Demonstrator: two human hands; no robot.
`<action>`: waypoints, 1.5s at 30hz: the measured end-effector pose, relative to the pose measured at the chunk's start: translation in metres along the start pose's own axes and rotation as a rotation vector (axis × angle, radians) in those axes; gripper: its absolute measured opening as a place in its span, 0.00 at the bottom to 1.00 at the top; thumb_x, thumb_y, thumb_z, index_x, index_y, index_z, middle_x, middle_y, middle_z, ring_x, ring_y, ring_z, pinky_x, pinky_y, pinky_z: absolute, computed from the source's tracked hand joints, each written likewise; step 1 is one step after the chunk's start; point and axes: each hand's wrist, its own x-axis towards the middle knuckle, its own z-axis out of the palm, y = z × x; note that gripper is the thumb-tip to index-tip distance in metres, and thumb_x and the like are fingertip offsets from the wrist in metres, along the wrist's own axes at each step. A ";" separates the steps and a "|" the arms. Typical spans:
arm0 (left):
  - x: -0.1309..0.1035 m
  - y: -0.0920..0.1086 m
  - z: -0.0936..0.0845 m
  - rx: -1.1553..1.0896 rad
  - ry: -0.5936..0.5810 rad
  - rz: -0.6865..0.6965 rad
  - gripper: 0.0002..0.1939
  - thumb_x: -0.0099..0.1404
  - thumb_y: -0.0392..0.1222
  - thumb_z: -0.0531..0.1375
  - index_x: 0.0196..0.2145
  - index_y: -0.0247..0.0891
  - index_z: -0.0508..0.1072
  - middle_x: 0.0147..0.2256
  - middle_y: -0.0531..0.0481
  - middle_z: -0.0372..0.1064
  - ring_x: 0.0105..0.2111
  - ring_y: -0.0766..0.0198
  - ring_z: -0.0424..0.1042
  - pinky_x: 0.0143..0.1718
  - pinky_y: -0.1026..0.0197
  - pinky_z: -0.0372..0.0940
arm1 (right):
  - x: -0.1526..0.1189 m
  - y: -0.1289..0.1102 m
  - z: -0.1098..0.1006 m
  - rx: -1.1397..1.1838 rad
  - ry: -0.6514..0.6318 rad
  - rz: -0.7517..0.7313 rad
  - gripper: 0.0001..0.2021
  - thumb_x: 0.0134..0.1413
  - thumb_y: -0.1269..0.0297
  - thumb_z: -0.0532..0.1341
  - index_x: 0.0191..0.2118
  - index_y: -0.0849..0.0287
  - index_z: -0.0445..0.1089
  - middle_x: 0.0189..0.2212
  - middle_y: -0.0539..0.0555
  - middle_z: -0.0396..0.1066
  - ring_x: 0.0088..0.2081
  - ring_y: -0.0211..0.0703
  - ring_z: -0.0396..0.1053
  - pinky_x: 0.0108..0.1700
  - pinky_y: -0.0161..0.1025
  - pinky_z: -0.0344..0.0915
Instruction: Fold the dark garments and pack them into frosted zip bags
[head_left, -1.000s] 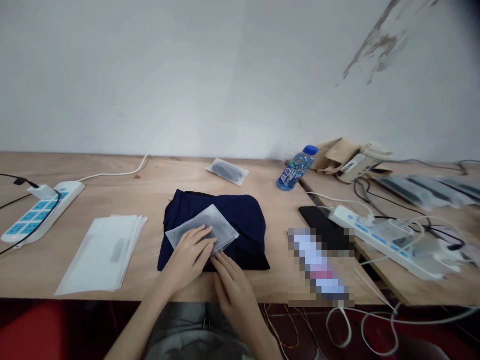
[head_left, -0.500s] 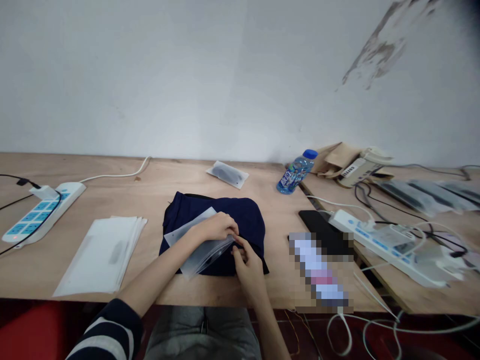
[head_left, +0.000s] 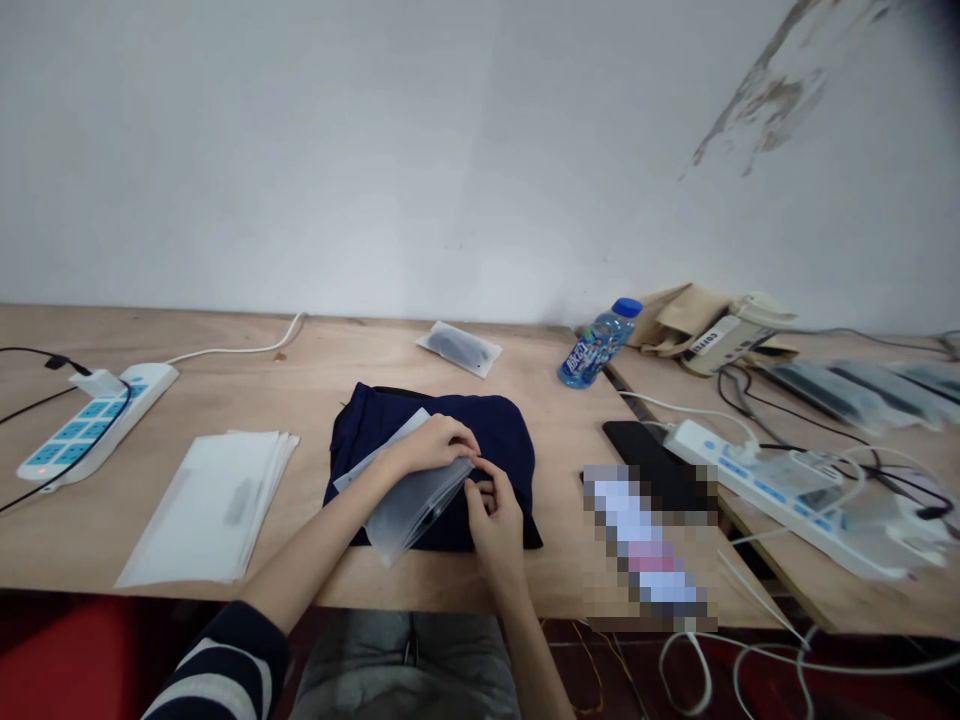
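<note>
A frosted plastic bag lies slanted over a folded navy cloth item in front of me. My left hand reaches across the top of the bag, its fingers closed on the bag's right edge. From the right, my right hand pinches that same edge, thumb and fingertips close to the left hand's. Small dark shapes show along the bag's lower side, too unclear to name. To the left lies a stack of similar frosted bags. Another small frosted bag with something dark inside rests behind the cloth.
A power strip with cables sits at the far left. On the right are a blue-capped bottle, a dark flat object, a blurred-out phone-like object, a second power strip, a coffee cup and bagged dark items.
The bag's lower corner has swung slightly down and toward me, with both hands still at its right edge. The whole view has shifted a little.
</note>
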 end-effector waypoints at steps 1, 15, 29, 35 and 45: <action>-0.001 0.000 0.000 -0.012 0.013 -0.008 0.08 0.63 0.36 0.58 0.37 0.37 0.78 0.36 0.49 0.78 0.39 0.64 0.75 0.43 0.64 0.65 | 0.000 -0.001 0.000 -0.009 0.006 -0.005 0.20 0.56 0.56 0.58 0.51 0.61 0.68 0.36 0.57 0.73 0.29 0.40 0.68 0.30 0.38 0.68; -0.003 -0.003 0.005 -0.131 0.097 -0.044 0.08 0.62 0.35 0.59 0.38 0.37 0.77 0.31 0.51 0.78 0.34 0.66 0.76 0.39 0.66 0.66 | -0.003 -0.007 -0.001 -0.081 -0.010 -0.035 0.19 0.55 0.56 0.61 0.50 0.60 0.69 0.32 0.54 0.73 0.26 0.38 0.67 0.31 0.37 0.67; -0.001 -0.001 0.009 -0.153 0.131 -0.063 0.07 0.62 0.34 0.58 0.36 0.37 0.77 0.31 0.51 0.77 0.33 0.65 0.75 0.38 0.65 0.66 | 0.003 -0.005 -0.007 0.008 -0.043 0.037 0.20 0.55 0.53 0.60 0.49 0.60 0.71 0.31 0.55 0.74 0.29 0.41 0.69 0.30 0.37 0.67; -0.002 -0.004 0.010 -0.166 0.134 -0.048 0.07 0.61 0.34 0.59 0.36 0.38 0.76 0.30 0.52 0.76 0.32 0.66 0.75 0.37 0.65 0.65 | 0.002 -0.008 -0.008 -0.022 -0.034 0.043 0.20 0.57 0.54 0.59 0.50 0.60 0.71 0.36 0.57 0.75 0.32 0.42 0.71 0.34 0.39 0.68; 0.002 -0.004 0.011 -0.162 0.194 -0.074 0.08 0.60 0.32 0.59 0.35 0.37 0.76 0.28 0.53 0.75 0.30 0.67 0.74 0.36 0.65 0.65 | -0.001 -0.016 -0.001 -0.087 -0.033 0.004 0.16 0.56 0.56 0.59 0.44 0.61 0.74 0.30 0.54 0.75 0.29 0.41 0.70 0.35 0.38 0.67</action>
